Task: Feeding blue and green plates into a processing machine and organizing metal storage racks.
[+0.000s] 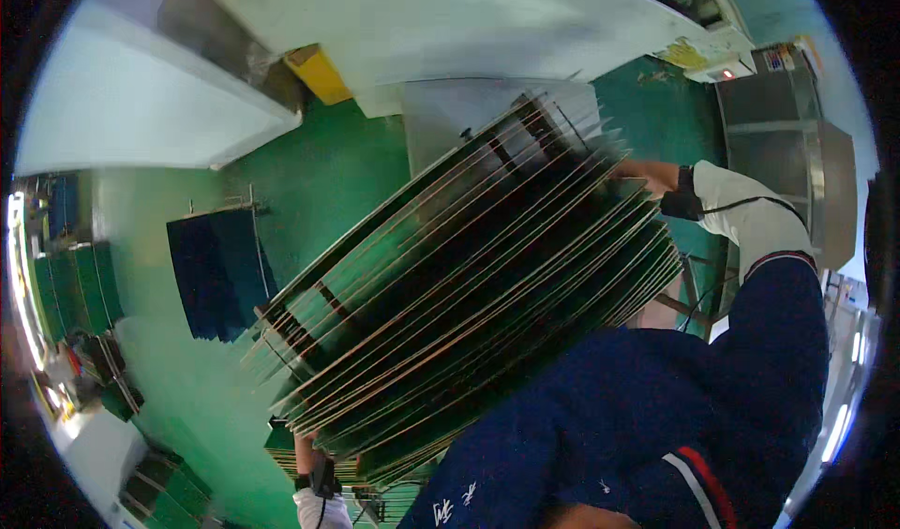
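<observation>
A wide row of thin pale rods (497,285) runs side by side on a slant across the middle, with dark material showing between them. At their upper right ends my right hand (649,175) is closed around rods, its fingertips partly hidden among them. At the lower left ends my left hand (306,445) grips the rods from the side, most of its fingers hidden. Under the far rods shows a long rack frame (370,224) with dark cross pieces. Motion blurs some of the rods.
Beyond the rack stands a large white machine body (450,23), with a yellow box (319,74) beside it. A dark blue sheet (217,271) hangs from a bar on the left, over green floor (319,168). At the right is a grey metal cabinet (778,145).
</observation>
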`<state>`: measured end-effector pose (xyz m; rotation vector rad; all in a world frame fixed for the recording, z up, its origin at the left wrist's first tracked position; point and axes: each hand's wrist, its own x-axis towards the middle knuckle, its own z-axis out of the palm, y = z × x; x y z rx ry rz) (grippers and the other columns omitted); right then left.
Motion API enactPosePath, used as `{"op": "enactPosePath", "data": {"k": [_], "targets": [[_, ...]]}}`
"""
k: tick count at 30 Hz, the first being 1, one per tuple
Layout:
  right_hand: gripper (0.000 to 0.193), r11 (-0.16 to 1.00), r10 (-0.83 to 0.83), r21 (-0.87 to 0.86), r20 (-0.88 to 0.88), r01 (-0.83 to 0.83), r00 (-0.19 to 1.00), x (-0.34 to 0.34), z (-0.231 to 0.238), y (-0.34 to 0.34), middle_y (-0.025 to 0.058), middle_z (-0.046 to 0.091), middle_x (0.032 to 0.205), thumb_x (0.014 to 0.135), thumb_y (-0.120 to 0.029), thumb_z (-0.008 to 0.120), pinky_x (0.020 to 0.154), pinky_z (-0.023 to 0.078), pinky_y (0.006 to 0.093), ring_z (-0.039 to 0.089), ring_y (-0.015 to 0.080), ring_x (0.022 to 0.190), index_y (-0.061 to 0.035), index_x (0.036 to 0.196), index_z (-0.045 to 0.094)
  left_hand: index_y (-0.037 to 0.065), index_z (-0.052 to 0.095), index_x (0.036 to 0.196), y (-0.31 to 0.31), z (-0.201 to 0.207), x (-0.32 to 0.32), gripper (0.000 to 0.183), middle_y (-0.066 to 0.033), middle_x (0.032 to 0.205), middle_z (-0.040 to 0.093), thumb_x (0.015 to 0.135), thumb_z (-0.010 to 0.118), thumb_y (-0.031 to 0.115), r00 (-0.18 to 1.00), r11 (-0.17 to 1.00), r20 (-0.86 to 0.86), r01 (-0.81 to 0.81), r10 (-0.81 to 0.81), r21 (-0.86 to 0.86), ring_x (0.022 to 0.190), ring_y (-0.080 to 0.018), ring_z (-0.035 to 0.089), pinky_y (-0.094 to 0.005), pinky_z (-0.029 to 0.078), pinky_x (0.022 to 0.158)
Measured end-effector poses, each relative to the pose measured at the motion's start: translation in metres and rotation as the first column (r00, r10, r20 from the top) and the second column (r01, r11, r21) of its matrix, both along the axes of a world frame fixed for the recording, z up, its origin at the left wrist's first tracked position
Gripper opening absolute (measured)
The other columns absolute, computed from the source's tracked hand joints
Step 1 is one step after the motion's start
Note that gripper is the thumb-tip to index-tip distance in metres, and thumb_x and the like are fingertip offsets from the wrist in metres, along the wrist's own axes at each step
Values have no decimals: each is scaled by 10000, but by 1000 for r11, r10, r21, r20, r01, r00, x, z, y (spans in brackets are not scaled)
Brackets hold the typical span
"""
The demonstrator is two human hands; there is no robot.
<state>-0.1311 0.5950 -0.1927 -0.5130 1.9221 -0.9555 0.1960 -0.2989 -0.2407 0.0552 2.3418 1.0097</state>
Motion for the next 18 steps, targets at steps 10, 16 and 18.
{"op": "enactPosePath", "data": {"k": [10,16,18], "targets": [[780,935,-328,-50,256,351,910,72,-67,78,101,327,1486,809,-317,684,1113,250,398,335,239,1350,-90,1454,310,99,540,1231,-22,-28,-125,441,-25,935,599,936,457,415,359,559,690,-826,628,-79,868,-185,571,-349,420,842],[683,905,-421,69,265,419,867,56,2,31,80,307,1502,887,-376,575,1133,220,390,302,214,1370,-106,1457,314,158,530,1246,24,-2,-197,407,-21,1001,616,965,435,437,364,573,651,-808,667,-135,972,-217,572,-380,425,881],[654,898,-438,100,278,428,855,52,11,28,73,300,1508,913,-396,539,1139,210,388,291,205,1376,-111,1458,315,143,551,1196,29,-7,-187,401,-48,1068,618,945,488,449,253,449,669,-883,699,-135,1032,-226,564,-430,430,916]]}}
